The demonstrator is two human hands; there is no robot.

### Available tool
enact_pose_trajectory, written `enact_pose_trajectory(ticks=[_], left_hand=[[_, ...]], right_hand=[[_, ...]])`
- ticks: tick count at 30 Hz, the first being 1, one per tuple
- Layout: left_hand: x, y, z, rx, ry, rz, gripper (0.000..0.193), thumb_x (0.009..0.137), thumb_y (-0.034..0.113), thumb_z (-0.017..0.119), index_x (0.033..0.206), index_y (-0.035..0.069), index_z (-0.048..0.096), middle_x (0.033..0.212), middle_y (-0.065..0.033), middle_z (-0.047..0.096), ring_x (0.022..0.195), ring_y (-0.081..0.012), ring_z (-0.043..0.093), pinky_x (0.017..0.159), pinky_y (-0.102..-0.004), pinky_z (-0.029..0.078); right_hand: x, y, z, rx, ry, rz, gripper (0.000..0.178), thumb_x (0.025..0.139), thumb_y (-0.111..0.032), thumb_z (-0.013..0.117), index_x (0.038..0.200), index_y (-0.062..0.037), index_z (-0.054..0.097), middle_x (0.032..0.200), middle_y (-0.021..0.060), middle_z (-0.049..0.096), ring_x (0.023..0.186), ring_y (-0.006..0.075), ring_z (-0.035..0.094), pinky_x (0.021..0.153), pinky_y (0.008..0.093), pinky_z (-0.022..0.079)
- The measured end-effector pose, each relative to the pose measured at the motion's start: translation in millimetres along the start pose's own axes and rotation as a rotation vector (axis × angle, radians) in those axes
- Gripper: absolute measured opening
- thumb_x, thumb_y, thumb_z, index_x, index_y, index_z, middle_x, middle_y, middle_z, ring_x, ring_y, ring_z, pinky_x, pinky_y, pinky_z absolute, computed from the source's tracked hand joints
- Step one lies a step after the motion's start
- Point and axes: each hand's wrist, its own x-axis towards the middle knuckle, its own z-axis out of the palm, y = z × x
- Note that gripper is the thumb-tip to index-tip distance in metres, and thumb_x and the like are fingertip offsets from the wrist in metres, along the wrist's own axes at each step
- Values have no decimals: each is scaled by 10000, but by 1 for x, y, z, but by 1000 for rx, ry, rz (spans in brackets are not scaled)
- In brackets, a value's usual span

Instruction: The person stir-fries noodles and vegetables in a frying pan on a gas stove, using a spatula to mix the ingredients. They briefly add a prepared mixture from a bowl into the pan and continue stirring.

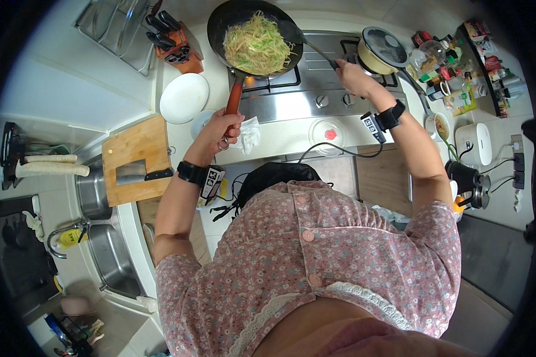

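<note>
My left hand [221, 128] is closed round the reddish-brown handle of a dark wok [219, 41]. Pale shredded vegetables with green strips [257, 44] are heaped in the wok, which sits over the left burner, where an orange glow shows. In my right hand [355, 78] is the handle of a spatula [317, 50]. Its dark head rests at the right side of the wok, against the shreds. A crumpled white tissue [248, 135] lies just right of my left hand. Near my right hand, a cream pot with a glass lid [386, 50] stands on the right burner.
A white plate [184, 98] and a knife block [175, 44] stand left of the stove [339, 104]. A kitchen knife [138, 173] lies on a wooden cutting board [116, 193] beside the sink [116, 253]. Bottles and jars [443, 71] crowd the right, near a small bowl [439, 126].
</note>
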Motion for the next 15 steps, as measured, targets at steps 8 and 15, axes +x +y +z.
enact_pose_trajectory(ticks=[8, 15], left_hand=[[1, 0, 8, 74, 65, 42, 197, 822, 164, 641, 860, 113, 454, 626, 31, 451, 439, -33, 405, 303, -165, 207], [6, 3, 3, 72, 28, 27, 200, 821, 178, 641, 823, 114, 452, 608, 35, 448, 433, -36, 408, 310, -165, 218]], right_hand=[[-13, -16, 26, 20, -54, -104, 471, 919, -107, 371, 1381, -22, 412, 1052, 292, 619, 988, 429, 596, 859, 448, 477], [-23, -42, 10, 352, -133, 113, 469, 990, -143, 358, 1445, -35, 330, 546, 19, 455, 398, 117, 421, 395, 293, 376]])
